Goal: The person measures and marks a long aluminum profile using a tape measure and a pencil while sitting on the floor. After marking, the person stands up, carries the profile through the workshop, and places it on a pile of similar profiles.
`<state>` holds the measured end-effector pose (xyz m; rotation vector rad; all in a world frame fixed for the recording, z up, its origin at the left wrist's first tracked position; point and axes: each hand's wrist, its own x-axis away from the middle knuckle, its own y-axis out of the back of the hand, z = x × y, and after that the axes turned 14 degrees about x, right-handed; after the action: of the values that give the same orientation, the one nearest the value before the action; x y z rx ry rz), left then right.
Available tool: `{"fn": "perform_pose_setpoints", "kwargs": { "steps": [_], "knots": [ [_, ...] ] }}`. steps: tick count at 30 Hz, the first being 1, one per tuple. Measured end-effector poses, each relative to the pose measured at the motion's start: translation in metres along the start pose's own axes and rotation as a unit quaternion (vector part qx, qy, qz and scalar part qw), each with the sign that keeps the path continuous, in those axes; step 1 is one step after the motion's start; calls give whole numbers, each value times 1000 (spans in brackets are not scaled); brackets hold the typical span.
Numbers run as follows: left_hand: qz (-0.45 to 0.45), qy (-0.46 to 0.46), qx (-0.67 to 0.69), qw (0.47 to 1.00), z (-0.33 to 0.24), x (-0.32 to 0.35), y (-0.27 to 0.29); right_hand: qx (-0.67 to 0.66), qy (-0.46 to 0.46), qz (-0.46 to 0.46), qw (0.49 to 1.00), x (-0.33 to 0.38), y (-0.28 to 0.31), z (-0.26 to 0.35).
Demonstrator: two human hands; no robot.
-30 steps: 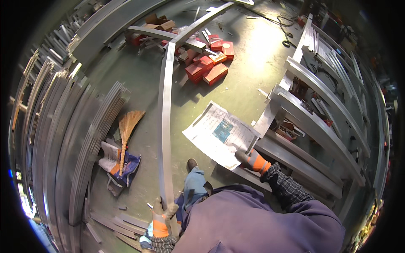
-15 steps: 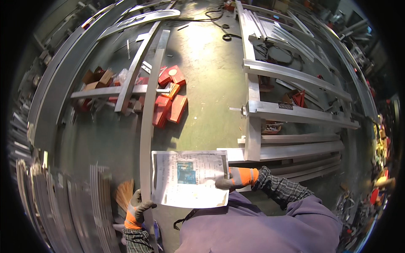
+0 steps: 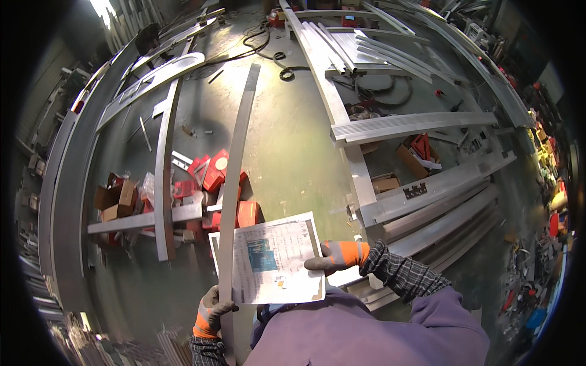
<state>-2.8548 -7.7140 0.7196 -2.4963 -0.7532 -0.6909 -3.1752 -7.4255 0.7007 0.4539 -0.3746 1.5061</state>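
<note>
My left hand (image 3: 213, 312), in an orange and grey work glove, is closed round the lower part of a long, flat silver metal bar (image 3: 238, 143). The bar runs away from me over the floor and passes in front of the left edge of a printed sheet of paper (image 3: 287, 244). My gloved right hand (image 3: 337, 256) pinches that sheet by its right edge, thumb on top. Text and a blue picture cover the page, which lies tilted in front of my body.
Red boxes (image 3: 248, 213) and an open cardboard box (image 3: 117, 198) sit on the floor at left, beside metal beams (image 3: 165, 177). A rack of silver profiles (image 3: 415, 126) stands to the right. Black hoses (image 3: 293, 70) coil on the floor farther off.
My view has turned, so the racks and boxes sit differently. The sheet has tilted, and the bar now crosses its left part. Both hands keep their holds.
</note>
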Motion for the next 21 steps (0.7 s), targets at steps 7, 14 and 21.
{"fn": "perform_pose_setpoints", "kwargs": {
  "steps": [7,14,21],
  "knots": [
    [4,-10,-55,998,-150,-254,-50,-248,80,-158,952,-96,184,-55],
    [18,-24,-112,993,-311,-563,-89,-612,121,-275,731,-243,393,-80],
    [49,-5,-143,988,-481,-800,-156,-647,98,-384,652,-328,614,5]
  ]
}}
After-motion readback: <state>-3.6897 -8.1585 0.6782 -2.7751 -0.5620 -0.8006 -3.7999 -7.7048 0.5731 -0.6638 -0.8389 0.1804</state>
